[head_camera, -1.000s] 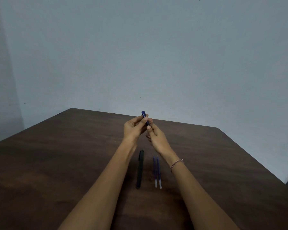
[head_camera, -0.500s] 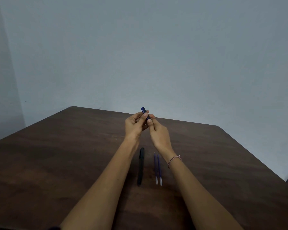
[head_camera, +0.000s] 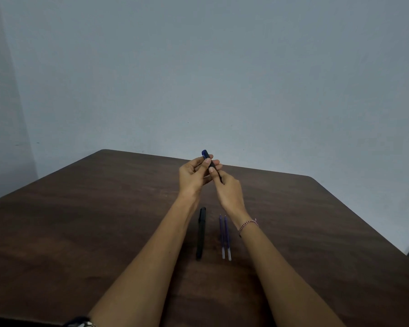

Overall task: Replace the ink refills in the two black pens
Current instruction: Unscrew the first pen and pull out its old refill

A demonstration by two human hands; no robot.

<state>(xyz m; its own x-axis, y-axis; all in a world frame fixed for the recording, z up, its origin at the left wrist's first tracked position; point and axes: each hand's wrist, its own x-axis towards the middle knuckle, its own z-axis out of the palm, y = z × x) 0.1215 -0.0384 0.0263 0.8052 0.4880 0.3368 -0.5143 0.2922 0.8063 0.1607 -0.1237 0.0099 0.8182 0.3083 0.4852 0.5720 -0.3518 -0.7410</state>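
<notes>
Both hands are raised over the far half of the table (head_camera: pixel 80 220) and meet at mid-frame.

Left hand (head_camera: pixel 193 179): fingers and thumb are curled round the upper part of the raised pen (head_camera: pixel 212 164), with the thumb tip pressed on the barrel.
Right hand (head_camera: pixel 230 193): thumb and fingers pinch the same pen lower down. The two thumbnails lie just beside each other.

Raised pen: a slim cylinder with a matte black barrel. Its blue end cap (head_camera: pixel 204 154) sticks out above the left fingers toward 11 o'clock. The barrel is tilted, and its lower end runs toward 5 o'clock into the right hand. The lower tip is hidden, so I cannot tell whether any section is loosened.

Second black pen (head_camera: pixel 201 233): lies flat on the table at 6 o'clock from the hands, between the forearms and just beside the left one. Its long axis runs 12 to 6. Detail near its far end is hard to make out.

Pair of refills (head_camera: pixel 222 234): thin violet-blue tubes with pale near ends. They lie parallel and close together, at 3 o'clock from the second black pen and near the right wrist.

Table: dark brown wood grain, smooth, with rounded far corners.
Bracelet (head_camera: pixel 248 224): a thin pink-and-white band on the right wrist.
Wall (head_camera: pixel 222 79): plain matte grey-blue.
Dark object (head_camera: pixel 79 323): at 7 o'clock on the bottom edge, cut off and not identifiable.
</notes>
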